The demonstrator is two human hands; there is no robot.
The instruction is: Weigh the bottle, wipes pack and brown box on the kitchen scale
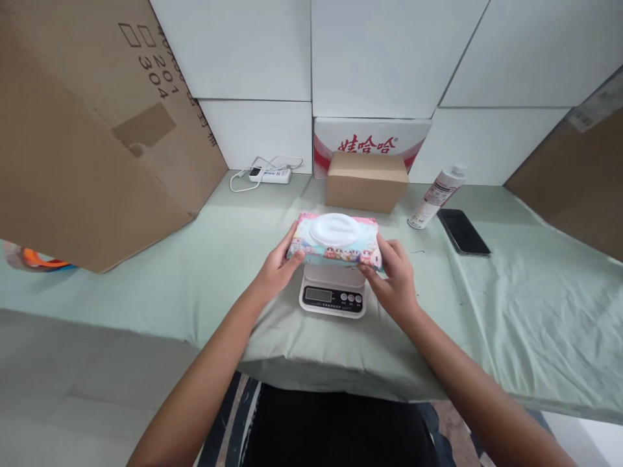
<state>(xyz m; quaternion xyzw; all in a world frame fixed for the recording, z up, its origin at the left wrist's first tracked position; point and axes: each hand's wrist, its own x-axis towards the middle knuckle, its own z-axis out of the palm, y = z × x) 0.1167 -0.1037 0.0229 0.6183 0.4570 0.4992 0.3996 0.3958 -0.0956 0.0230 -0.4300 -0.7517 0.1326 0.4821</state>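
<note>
1. Head view, bkgd: white panels (253, 48) behind a table w/ pale green cloth (491, 311), some wrinkles, esp. R side. Lg. cardboard box (73, 130) at far L, printed "201"/"304"; another brown box (579, 175) at R edge, partly cut off.
2. Head view, back of table: white/red box (365, 139) w/ red lettering against panels; sm. brown carton (367, 185) just in front, hiding its lower part. Power strip (271, 174) + white cable to the L.
3. Head view, R of ctr: white bottle (437, 198), cap on, beside black phone (464, 232) lying flat.
4. Head view, ctr: wipes pack (335, 240), pink/blue w/ white lid shut, over rear part of white scale (333, 292); contact w/ scale can't tell. Scale's display + 3 btns face the person.
5. Head view, hands: L hand (280, 267) grips pack's L end, thumb on front edge. R hand (396, 279) grips R end, thumb at front corner, fingers around the side.
</note>
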